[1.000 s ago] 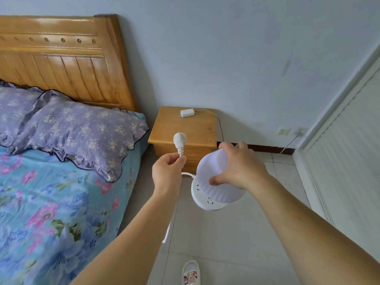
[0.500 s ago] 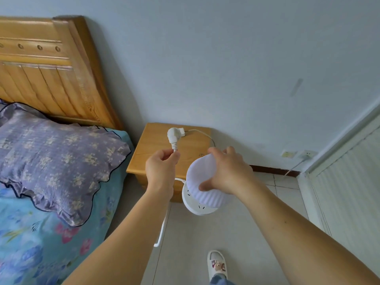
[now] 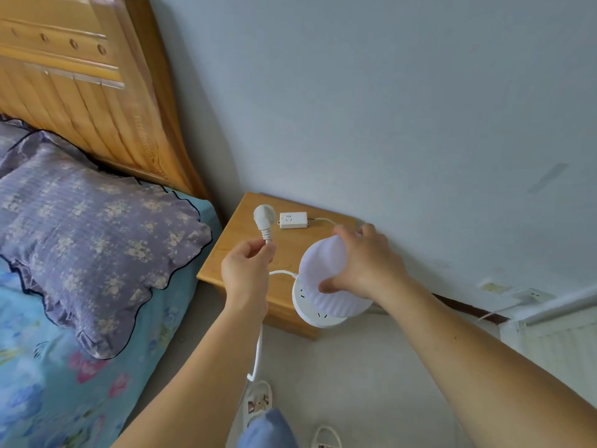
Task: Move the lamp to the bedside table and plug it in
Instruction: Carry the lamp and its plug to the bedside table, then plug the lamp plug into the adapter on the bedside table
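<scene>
Head view looks down on both hands held above the front of the wooden bedside worktop point(image 3: 239, 250). The right hand point(image 3: 365, 263) is curled over the ribbed white shade of the lamp point(image 3: 323, 279), thumb under its rim; the lamp's round base overhangs the worktop's front right corner, and whether it rests on the wood cannot be told. The left hand point(image 3: 247, 270) pinches the white cord point(image 3: 258, 350) just below the plug point(image 3: 264, 218), which stands upright over the worktop. The cord loops down toward the floor and back up to the lamp's base. A small white socket block point(image 3: 293, 220) lies near the worktop's back edge, close to the wall point(image 3: 387, 108). The worktop's left edge stands just beside the bed point(image 3: 64, 367); bare floor point(image 3: 371, 367) lies open in front.
</scene>
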Demonstrator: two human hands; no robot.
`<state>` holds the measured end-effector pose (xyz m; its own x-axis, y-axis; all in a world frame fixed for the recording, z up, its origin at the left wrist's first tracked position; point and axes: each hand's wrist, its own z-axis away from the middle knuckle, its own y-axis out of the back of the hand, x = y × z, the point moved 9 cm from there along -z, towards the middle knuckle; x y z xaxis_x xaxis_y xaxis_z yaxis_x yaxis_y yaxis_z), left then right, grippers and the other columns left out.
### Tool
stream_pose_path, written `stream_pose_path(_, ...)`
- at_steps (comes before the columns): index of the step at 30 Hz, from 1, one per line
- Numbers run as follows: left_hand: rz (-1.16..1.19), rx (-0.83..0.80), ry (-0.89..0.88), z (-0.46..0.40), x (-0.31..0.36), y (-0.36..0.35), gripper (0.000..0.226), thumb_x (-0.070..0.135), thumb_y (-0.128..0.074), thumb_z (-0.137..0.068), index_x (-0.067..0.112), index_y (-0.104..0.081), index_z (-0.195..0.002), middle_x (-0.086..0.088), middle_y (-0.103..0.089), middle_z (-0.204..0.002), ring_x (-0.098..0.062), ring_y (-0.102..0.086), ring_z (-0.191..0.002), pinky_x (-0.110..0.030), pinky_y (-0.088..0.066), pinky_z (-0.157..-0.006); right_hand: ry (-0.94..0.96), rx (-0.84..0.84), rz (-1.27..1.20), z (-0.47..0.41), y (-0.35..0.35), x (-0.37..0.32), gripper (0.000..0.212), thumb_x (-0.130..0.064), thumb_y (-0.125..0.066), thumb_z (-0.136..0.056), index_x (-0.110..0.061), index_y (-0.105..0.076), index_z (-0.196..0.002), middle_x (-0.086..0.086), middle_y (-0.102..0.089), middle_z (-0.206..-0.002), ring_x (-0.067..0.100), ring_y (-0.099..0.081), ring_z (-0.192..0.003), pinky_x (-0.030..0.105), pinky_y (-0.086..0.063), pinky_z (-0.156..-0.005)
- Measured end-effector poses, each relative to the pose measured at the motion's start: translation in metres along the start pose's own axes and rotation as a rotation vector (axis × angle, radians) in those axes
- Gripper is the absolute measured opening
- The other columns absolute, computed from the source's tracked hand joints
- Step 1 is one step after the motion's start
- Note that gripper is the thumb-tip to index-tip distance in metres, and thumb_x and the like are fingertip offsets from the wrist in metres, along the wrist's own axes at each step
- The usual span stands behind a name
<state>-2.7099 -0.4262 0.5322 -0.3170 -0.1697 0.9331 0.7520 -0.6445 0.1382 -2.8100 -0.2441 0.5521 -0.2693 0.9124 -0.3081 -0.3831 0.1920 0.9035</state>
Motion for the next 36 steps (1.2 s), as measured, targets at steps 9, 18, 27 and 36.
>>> stream_pose_path(9,-0.085,-0.092,0.061,-0.100,-0.007,-0.030,0.004,0.020,-0.066,-0.081,0.024,-0.066,-0.081,0.005,-0.063,-0.072,-0.010,-0.054,-0.068,-0.020,-0.041,-0.058,-0.105,-0.050,-0.051,-0.086,-0.041,-0.006,0.088,-0.055,-0.078,-0.050,-0.039,-0.031,-0.123,0.000,-0.034,-0.125,0.027,-0.035,-0.122,0.035,-0.040,-0.074)
stream_pose_path(18,-0.203,-0.235,0.156,-0.214,-0.017,-0.049,0.010,0.024,-0.069,-0.079,0.023,-0.070,-0.089,0.009,-0.063,-0.069,-0.006,-0.054,-0.066,-0.020,-0.036,-0.054,-0.261,-0.026,0.015,-0.164,-0.083,-0.012,0.091,-0.052,-0.076,-0.060,-0.039,-0.023,-0.133,0.003,-0.026,-0.137,0.027,-0.028,-0.125,0.034,-0.039,-0.069)
stream_pose_path(27,-0.294,-0.241,0.305,-0.255,-0.062,-0.061,0.013,0.025,-0.068,-0.080,0.024,-0.069,-0.093,0.011,-0.063,-0.073,-0.003,-0.053,-0.069,-0.018,-0.032,-0.053,-0.267,-0.120,0.089,-0.206,-0.126,-0.008,0.093,-0.054,-0.073,-0.063,-0.039,-0.020,-0.138,0.003,-0.023,-0.141,0.028,-0.026,-0.128,0.038,-0.047,-0.078)
stream_pose_path(36,-0.240,-0.187,0.415,-0.263,-0.076,-0.081,0.010,0.022,-0.070,-0.078,0.023,-0.070,-0.088,0.006,-0.062,-0.070,-0.008,-0.052,-0.069,-0.020,-0.035,-0.055,-0.241,-0.162,0.133,-0.213,-0.140,0.005,0.094,-0.059,-0.071,-0.063,-0.036,-0.017,-0.137,0.004,-0.023,-0.140,0.028,-0.027,-0.128,0.038,-0.050,-0.079)
